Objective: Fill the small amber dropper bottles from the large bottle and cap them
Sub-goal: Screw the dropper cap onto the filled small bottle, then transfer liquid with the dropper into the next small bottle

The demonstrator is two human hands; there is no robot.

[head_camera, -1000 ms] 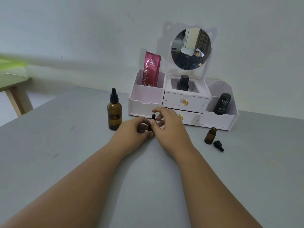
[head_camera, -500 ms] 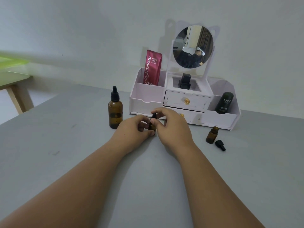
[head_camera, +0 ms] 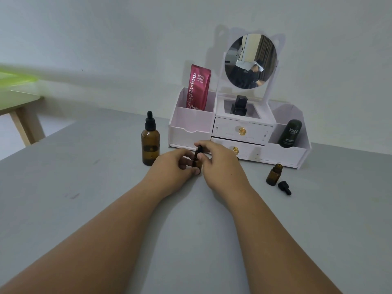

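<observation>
I take this for the capping step: my left hand (head_camera: 169, 166) curls round the small bottle (head_camera: 197, 164), upright between both hands, and my right hand (head_camera: 220, 164) pinches its cap (head_camera: 199, 150) on top. Next, probably: twist it snug, then reach right for the open bottle (head_camera: 274, 175) and loose dropper (head_camera: 284, 187).

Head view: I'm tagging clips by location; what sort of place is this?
Likely a home vanity corner: a white cosmetics organizer with a round mirror, holding a Glad2Glow sachet and a Kahf bottle, on a grey table.
</observation>
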